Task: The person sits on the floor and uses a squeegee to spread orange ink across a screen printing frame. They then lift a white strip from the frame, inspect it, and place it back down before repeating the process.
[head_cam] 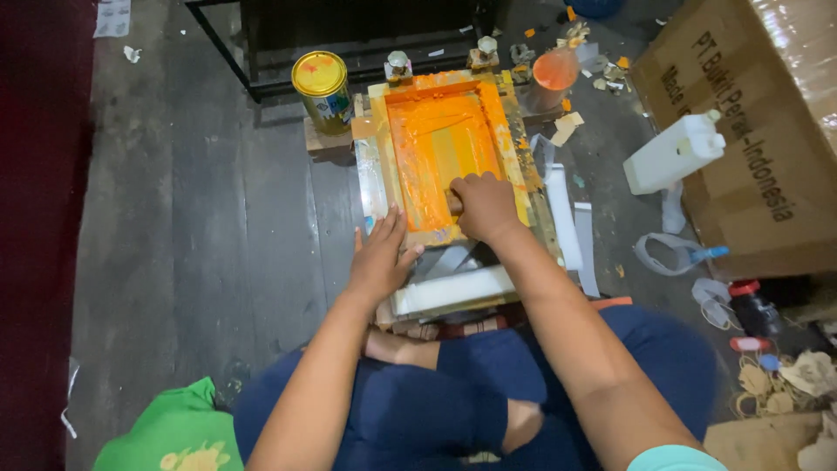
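Note:
A wooden screen-printing frame (380, 131) coated in orange ink lies flat on the dark floor in front of me. My right hand (485, 204) is closed around a squeegee handle at the near edge of the inked mesh (440, 144). My left hand (382, 253) presses flat, fingers spread, on the frame's near left corner. White sheets (453, 288) stick out from under the frame toward my crossed legs in blue trousers.
A yellow-lidded tin (321, 87) stands left of the frame, a cup of orange ink (555, 71) to the right. A white plastic jug (673, 153) leans on a cardboard box (750, 131). Green cloth (174, 432) lies at lower left; scraps and bottles at lower right.

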